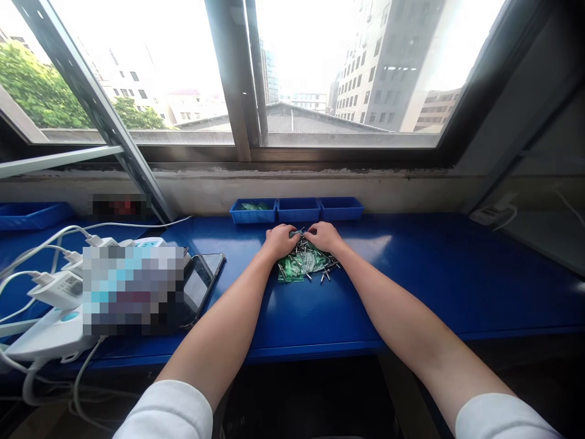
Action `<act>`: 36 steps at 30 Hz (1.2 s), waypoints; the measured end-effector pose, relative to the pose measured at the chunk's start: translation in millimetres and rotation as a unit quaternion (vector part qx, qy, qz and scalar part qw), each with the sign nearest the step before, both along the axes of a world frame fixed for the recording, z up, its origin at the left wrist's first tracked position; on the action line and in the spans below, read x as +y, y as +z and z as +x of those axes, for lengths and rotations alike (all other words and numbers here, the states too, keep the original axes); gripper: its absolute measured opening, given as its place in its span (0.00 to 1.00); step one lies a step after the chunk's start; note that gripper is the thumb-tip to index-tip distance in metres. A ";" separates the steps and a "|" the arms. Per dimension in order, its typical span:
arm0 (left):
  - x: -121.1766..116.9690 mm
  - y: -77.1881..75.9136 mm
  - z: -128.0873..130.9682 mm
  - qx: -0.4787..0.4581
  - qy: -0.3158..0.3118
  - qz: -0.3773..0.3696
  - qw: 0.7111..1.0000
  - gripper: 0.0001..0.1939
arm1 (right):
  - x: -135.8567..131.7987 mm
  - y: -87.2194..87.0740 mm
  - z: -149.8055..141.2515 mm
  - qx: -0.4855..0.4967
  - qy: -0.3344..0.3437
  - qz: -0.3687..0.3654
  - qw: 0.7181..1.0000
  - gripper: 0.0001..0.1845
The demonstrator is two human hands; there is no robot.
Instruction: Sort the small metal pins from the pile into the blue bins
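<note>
My left hand [280,241] and my right hand [325,236] come together at the far side of a loose pile. Thin metal pins [302,245], which look like blind rivets, lie scattered there over green-tinted small plastic bags [292,268]. Between the two thumbs shows a bit of bluish clear plastic [295,232], seemingly a small bag, pinched by my closed left hand. The fingers of my right hand are curled shut at the pile's edge; what they grip is hidden. Several pins stick out toward the near side of the pile.
Behind the hands stand three blue bins; the left bin [253,211] has green bags inside. At left on the blue table [439,274] lie a phone [205,283], a white power strip [50,332] with plugs and cables, and a blurred-out patch. A metal shelf post [107,116] rises before the window.
</note>
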State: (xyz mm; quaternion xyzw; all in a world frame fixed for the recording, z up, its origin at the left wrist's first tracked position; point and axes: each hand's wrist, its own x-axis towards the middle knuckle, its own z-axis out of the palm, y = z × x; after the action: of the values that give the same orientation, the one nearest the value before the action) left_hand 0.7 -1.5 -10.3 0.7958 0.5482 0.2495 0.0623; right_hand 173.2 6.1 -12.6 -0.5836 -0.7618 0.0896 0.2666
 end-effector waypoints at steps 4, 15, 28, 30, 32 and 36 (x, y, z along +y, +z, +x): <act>1.2 -1.2 -0.5 0.002 -0.014 0.002 1.000 0.17 | 0.3 -0.9 0.1 0.024 0.024 0.000 0.999 0.13; -7.5 8.6 2.9 -0.043 -0.071 0.079 0.993 0.16 | -2.0 3.4 -0.6 0.037 0.042 0.114 0.992 0.23; -3.1 8.8 2.9 -0.060 -0.077 0.090 0.991 0.12 | -14.4 13.7 -4.6 0.169 0.046 0.110 0.978 0.24; -4.4 9.4 2.9 -0.052 -0.074 0.081 0.993 0.12 | -15.3 14.9 -4.3 0.162 0.045 0.102 0.980 0.23; -4.8 9.3 3.0 -0.053 -0.073 0.078 0.993 0.13 | -15.0 15.3 -4.2 0.157 0.036 0.095 0.982 0.23; -4.1 8.7 2.4 -0.059 -0.066 0.097 0.991 0.13 | -14.3 14.6 -4.7 0.187 0.031 0.099 0.977 0.21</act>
State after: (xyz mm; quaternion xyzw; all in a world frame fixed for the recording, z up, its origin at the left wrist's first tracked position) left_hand 3.1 -5.6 -1.6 0.8162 0.4635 0.3434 0.0335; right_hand 168.5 -8.2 2.0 -0.5032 -0.7210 0.1294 0.4584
